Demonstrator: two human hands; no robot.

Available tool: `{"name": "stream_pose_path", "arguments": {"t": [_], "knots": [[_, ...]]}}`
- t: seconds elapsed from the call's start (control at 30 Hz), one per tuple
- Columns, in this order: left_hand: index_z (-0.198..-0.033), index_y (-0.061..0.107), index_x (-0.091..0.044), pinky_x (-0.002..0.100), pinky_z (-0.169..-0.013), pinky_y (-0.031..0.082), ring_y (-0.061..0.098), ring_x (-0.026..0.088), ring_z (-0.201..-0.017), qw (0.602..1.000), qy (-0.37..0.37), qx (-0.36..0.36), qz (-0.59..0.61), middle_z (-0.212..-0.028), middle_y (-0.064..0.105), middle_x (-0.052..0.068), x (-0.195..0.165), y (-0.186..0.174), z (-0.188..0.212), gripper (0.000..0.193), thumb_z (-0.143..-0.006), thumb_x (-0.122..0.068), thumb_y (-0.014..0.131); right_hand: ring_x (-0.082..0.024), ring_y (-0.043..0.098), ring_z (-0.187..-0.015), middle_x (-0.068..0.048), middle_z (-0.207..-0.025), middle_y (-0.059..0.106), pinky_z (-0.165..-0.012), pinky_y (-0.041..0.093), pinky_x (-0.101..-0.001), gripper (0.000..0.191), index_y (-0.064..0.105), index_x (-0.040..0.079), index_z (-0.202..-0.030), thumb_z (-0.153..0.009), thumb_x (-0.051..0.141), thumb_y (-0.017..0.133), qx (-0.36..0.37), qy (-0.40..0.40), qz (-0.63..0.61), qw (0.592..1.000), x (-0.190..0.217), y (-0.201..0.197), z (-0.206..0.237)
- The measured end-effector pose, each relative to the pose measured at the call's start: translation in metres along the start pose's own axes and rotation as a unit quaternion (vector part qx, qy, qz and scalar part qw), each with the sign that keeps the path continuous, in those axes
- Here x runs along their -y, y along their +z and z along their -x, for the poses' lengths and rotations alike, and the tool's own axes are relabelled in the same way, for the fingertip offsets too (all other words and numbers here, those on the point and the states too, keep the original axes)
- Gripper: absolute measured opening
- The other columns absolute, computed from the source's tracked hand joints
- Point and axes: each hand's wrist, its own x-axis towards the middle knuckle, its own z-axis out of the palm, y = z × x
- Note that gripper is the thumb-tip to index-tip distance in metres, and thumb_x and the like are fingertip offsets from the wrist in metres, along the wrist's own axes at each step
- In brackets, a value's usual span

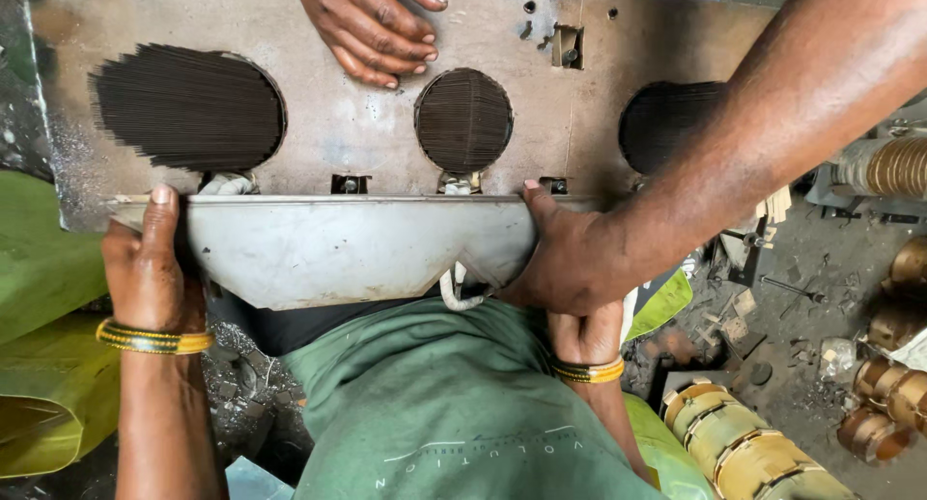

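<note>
A rusty metal plate (338,124) with three round openings of dark thin fins lies in front of me. Against its near edge sits a grey folded metal piece (348,249). My left hand (145,273), with yellow bangles at the wrist, grips the left end of that piece, thumb on its top edge. My right hand (584,336) reaches up under the right end; its fingers are hidden by a co-worker's hand (570,259) that clasps the same end. A second co-worker hand (372,22) rests flat on the plate's far side. A white cord (459,297) hangs below the piece.
Green cloth (435,403) covers my lap below the piece. Yellow-green sheet material (48,365) lies at the left. Brass-coloured wound coils (744,452) and rings (893,394) lie on the dirty floor at the right, with scraps around them.
</note>
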Motion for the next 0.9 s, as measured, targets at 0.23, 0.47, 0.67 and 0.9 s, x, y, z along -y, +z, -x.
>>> {"name": "stream_pose_path", "arguments": {"t": [0.23,0.47,0.67,0.9], "knots": [[-0.164,0.006,-0.002,0.049,-0.133,0.016,0.016,0.033,-0.163,0.809,0.397,-0.013,-0.434,-0.169,0.011,0.024,-0.018,0.024,0.042,0.103,-0.099,-0.048,0.071,-0.023,0.057,-0.13,-0.007,-0.138,0.065,-0.115,0.045,-0.0415,0.041,0.057,0.006,-0.138,-0.101,0.025,0.058,-0.008,0.016,-0.018,1.0,0.004,0.001,-0.003],[-0.154,0.036,-0.042,0.066,-0.115,0.025,0.033,0.045,-0.144,0.52,0.401,0.331,-0.677,-0.158,0.036,0.02,-0.045,0.101,0.063,0.124,-0.043,-0.044,0.092,-0.022,0.059,-0.126,-0.003,-0.133,0.064,-0.11,0.047,-0.0426,0.035,0.058,0.012,-0.136,-0.106,0.03,0.055,-0.028,0.035,0.011,0.999,0.003,-0.003,-0.004],[-0.155,0.036,-0.046,0.059,-0.105,0.037,0.05,0.04,-0.122,0.478,0.412,0.361,-0.686,-0.14,0.048,0.019,-0.049,0.111,0.056,0.127,-0.042,-0.032,0.094,-0.021,0.065,-0.118,-0.006,-0.129,0.07,-0.105,0.05,-0.0404,0.035,0.061,0.006,-0.133,-0.107,0.027,0.05,-0.034,-0.003,0.014,0.999,-0.007,-0.004,-0.002],[-0.152,0.041,-0.047,0.055,-0.103,0.042,0.055,0.04,-0.118,0.449,0.429,0.37,-0.691,-0.134,0.053,0.02,-0.048,0.115,0.061,0.122,-0.044,-0.029,0.094,-0.016,0.066,-0.093,-0.005,-0.108,0.071,-0.08,0.053,-0.0351,0.031,0.064,0.005,-0.124,-0.115,0.032,0.053,0.003,-0.033,-0.009,0.999,-0.013,-0.011,0.008]]}}
